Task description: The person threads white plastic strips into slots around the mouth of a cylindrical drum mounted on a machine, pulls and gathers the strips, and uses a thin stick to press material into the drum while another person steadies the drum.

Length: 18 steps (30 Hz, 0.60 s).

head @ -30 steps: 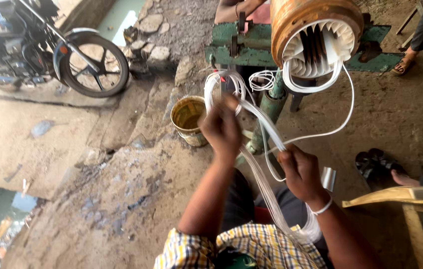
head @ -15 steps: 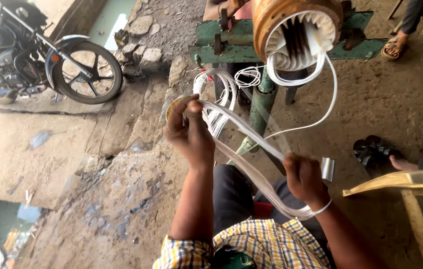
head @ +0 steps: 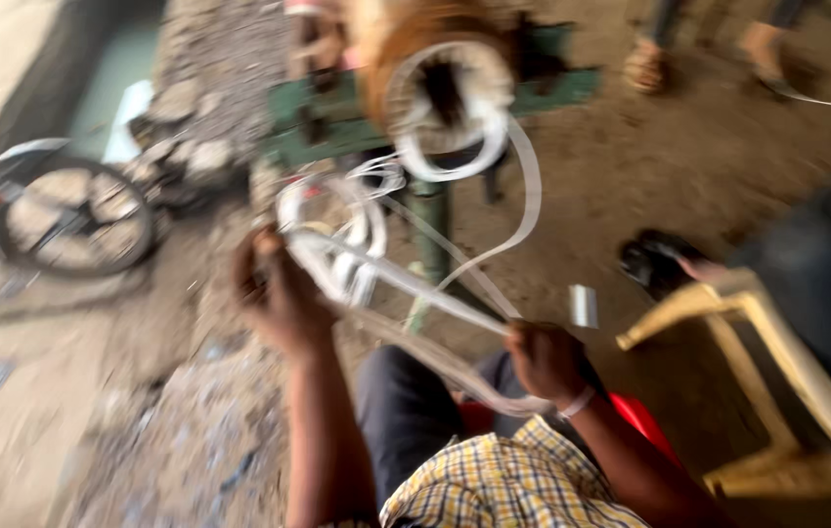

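The left hand point(head: 284, 293) had swung outward, both fists gripping the white tape point(head: 406, 284); the right hand point(head: 545, 360) risked snagging loops at the motor stator point(head: 440, 93).

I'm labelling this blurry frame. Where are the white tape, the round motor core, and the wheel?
white tape point(head: 406, 279), head view, on the stretch between the hands.
round motor core point(head: 440, 88), head view, on its pale front face.
wheel point(head: 73, 217), head view, on its spokes.

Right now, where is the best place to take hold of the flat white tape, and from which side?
Grip the flat white tape on its taut straight run between the left hand and right hand, coming from above; there it seems to lie flat and free, unlike the tangled loops.
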Each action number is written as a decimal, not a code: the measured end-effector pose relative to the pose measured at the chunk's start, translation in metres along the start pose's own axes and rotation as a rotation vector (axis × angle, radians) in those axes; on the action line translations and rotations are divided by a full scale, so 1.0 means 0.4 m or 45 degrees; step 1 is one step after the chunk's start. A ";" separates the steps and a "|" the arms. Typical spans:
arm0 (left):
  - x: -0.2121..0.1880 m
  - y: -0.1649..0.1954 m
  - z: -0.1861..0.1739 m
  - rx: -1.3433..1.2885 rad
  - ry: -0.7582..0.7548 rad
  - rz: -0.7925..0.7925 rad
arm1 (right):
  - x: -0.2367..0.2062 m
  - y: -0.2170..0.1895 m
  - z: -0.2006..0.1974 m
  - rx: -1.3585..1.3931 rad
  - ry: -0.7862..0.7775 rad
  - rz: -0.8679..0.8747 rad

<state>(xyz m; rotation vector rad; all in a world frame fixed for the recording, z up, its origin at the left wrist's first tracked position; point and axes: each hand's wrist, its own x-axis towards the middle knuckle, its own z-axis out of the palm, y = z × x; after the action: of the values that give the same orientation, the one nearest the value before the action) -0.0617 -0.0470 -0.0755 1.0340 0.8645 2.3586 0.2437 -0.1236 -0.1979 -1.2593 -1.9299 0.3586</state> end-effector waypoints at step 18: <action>-0.255 0.286 0.135 0.207 -1.269 0.138 | 0.086 -0.285 -0.164 0.197 0.450 -0.673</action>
<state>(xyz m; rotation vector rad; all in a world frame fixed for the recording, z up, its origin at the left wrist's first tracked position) 0.0294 -0.1693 -0.0195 2.0655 0.5904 1.4924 0.2120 -0.1588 -0.0704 -0.6247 -1.8004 0.0077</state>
